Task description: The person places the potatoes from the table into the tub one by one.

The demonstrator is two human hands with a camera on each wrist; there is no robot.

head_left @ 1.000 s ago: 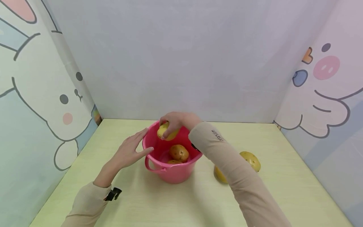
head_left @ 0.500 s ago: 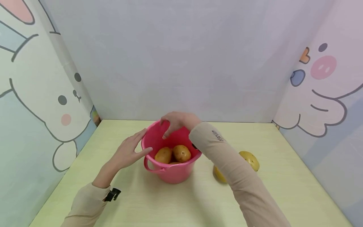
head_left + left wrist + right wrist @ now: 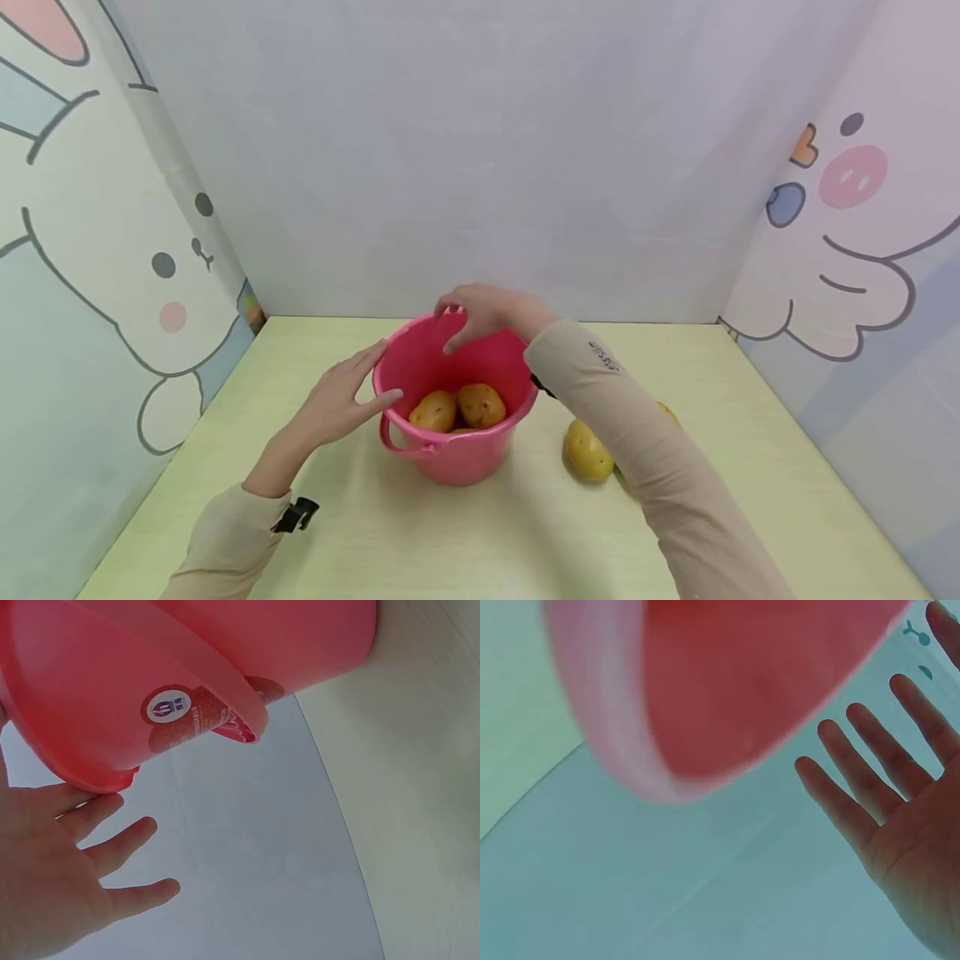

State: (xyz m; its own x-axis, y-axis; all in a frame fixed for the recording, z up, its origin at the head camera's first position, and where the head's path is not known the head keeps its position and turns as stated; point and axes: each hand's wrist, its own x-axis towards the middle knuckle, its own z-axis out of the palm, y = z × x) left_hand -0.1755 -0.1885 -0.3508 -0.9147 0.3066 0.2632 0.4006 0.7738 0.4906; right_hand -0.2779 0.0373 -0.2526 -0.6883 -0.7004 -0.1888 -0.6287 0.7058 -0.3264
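A pink plastic bucket (image 3: 457, 457) stands mid-table with several potatoes (image 3: 457, 408) inside. My left hand (image 3: 341, 400) lies flat against its left side, fingers straight and touching the rim; the left wrist view shows the bucket (image 3: 180, 667) just above that hand's spread fingers (image 3: 112, 847). My right hand (image 3: 480, 308) hovers over the bucket's far rim, fingers straight and holding nothing. The right wrist view shows the open right hand (image 3: 900, 795) beside the bucket rim (image 3: 630, 735). A loose potato (image 3: 587, 450) lies on the table right of the bucket, and another (image 3: 666, 410) is mostly hidden behind my right sleeve.
The pale green table (image 3: 487, 533) is closed in by a plain back wall (image 3: 480, 150) and cartoon-printed panels on the left (image 3: 90, 267) and right (image 3: 862, 242). My right forearm (image 3: 645, 450) crosses the table right of the bucket.
My right hand released a yellow potato into the bucket, then rose slightly and shifted right, now empty. The left hand stayed against the bucket.
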